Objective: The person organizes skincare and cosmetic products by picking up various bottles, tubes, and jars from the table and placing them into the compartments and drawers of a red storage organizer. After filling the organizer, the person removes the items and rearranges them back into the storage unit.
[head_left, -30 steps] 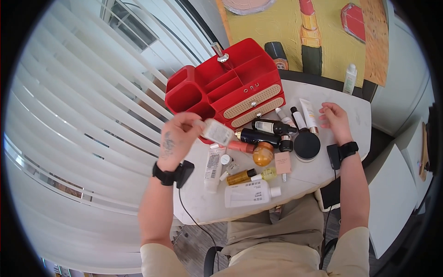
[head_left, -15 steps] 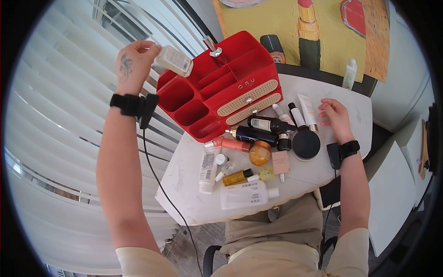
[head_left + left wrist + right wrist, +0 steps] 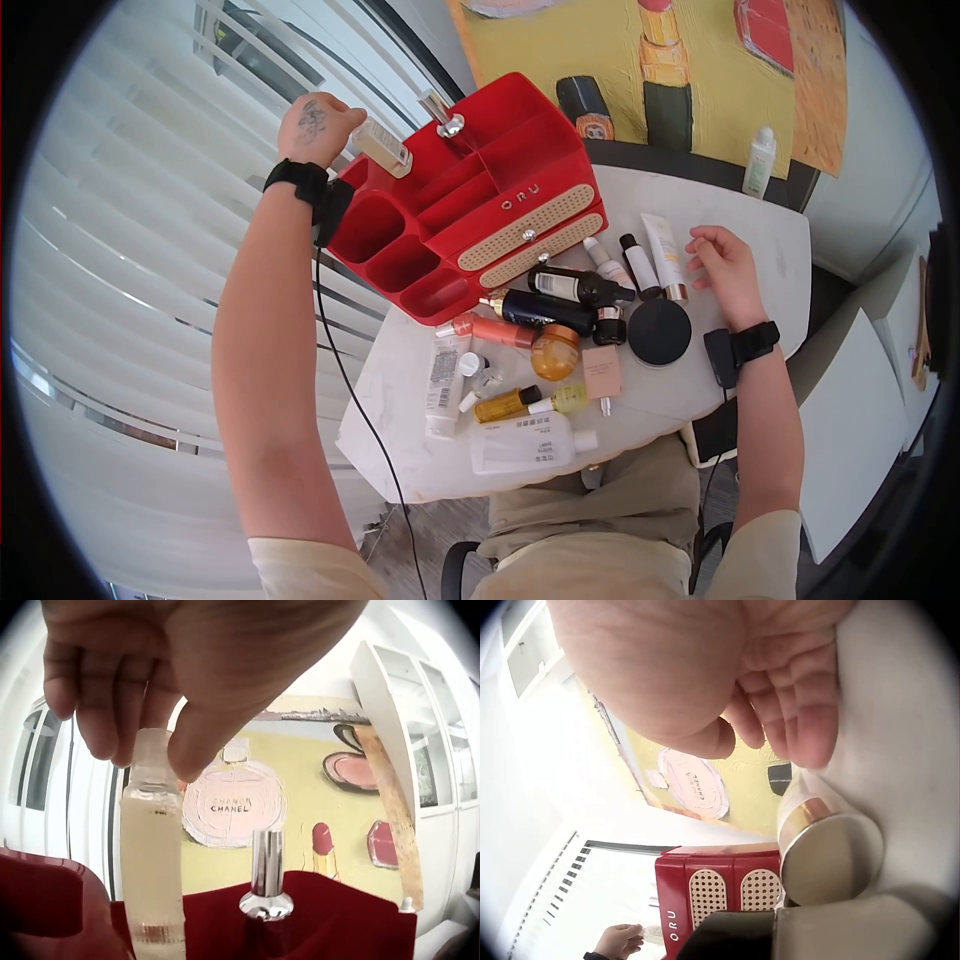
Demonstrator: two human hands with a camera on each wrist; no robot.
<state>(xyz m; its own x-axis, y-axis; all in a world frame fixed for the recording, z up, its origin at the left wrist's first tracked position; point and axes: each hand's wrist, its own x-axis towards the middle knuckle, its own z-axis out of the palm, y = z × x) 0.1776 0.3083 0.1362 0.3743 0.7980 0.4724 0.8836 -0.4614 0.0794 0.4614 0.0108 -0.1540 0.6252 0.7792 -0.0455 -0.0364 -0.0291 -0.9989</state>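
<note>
My left hand pinches a small clear bottle of pale liquid by its cap, with the thumb on one side and fingers on the other. The bottle stands upright in the left wrist view, over the back left part of the red organizer, beside its silver knob. My right hand rests at the table's right side, fingers loosely bent and holding nothing. Next to its fingertips lies a white tube with a gold cap.
On the marble table lie several cosmetics: a black-lidded jar, dark bottles, an amber round bottle, a pink box and a large white bottle. Blinds stand left; a painting leans behind.
My left hand has carried the small bottle from above the front of the organizer out to its back left, then in over it, lower. My right hand has stayed in place.
</note>
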